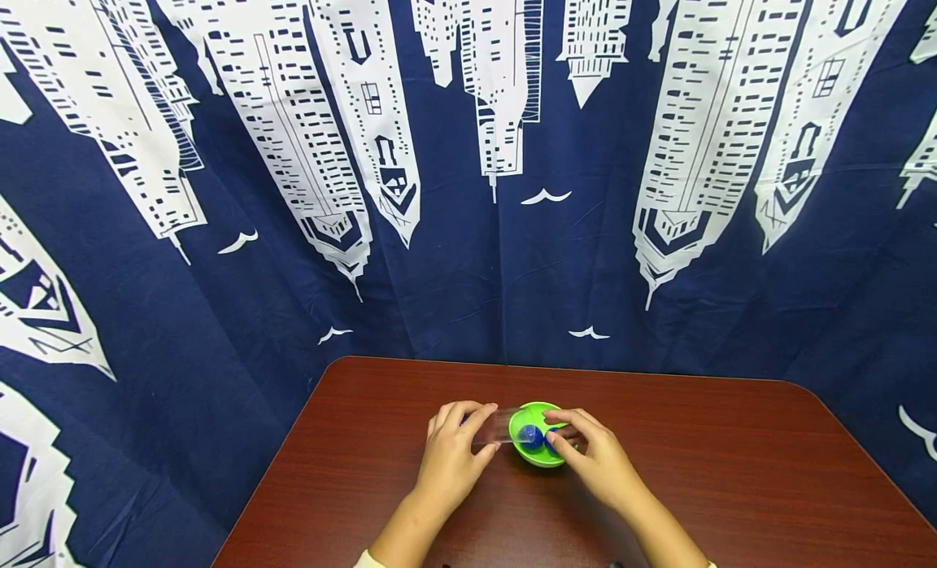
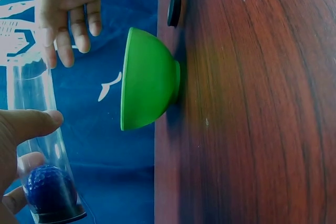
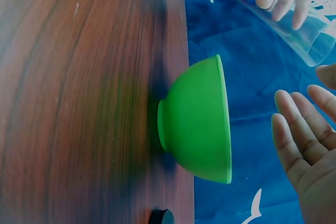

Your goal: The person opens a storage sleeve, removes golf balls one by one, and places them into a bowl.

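Observation:
My left hand [image 1: 454, 450] grips a clear plastic tube [image 2: 32, 93] tilted nearly sideways, its mouth toward the right hand. Inside the tube, at its dark-based end, sits a textured blue ball [image 2: 51, 188]. Below the tube a green bowl [image 1: 543, 460] stands upright on the table; in the head view blue balls [image 1: 530, 438] show in it, one of them partly behind the right fingers. My right hand [image 1: 596, 462] hovers over the bowl's right side, close to the tube's mouth. Its fingers [image 3: 300, 121] are spread loosely, with nothing seen between them in the wrist views.
A small black disc [image 2: 174, 10] lies on the brown wooden table [image 1: 381, 503] near the bowl. Behind the table hangs a dark blue curtain [image 1: 454, 308] printed with white upside-down buildings and birds.

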The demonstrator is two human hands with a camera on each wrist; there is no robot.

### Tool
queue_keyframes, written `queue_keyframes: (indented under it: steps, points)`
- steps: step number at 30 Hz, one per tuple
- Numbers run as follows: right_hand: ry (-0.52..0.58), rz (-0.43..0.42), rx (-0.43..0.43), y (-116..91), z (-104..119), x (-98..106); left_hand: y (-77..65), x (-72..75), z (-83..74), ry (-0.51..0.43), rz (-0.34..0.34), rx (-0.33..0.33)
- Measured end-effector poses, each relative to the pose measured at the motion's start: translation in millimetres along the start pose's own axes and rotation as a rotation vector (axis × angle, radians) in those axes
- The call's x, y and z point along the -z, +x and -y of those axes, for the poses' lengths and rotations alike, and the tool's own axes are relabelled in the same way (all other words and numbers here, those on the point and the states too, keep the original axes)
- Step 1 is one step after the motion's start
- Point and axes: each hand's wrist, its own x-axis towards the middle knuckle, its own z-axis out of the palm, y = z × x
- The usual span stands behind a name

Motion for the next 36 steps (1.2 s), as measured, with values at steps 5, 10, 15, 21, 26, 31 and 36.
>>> queue_keyframes:
  steps: [5,10,15,21,26,31,36]
  points:
    - [0.049,0.012,0.006,-3,2,-4,1.6,2.0,-1.5,0.039,0.018,-0.037]
    - [0.061,0.021,0.029,-6,2,-9,0.9,2.4,-3.4,0.089,0.044,-0.077]
    - [0.061,0.020,0.043,-8,4,-11,0.9,3.6,-4.1,0.103,0.019,-0.109]
    - [0.087,0.023,0.058,-9,8,-12,2.7,5.0,-3.2,0.132,-0.019,-0.154]
    - [0.125,0.026,0.005,-10,10,-14,4.7,7.1,-4.1,0.148,-0.013,-0.164]
    - [0.155,0.034,-0.057,-11,10,-15,5.1,9.8,-5.9,0.161,-0.001,-0.169]
    - [0.191,0.049,-0.093,-12,10,-15,4.8,10.0,-5.8,0.162,0.007,-0.169]
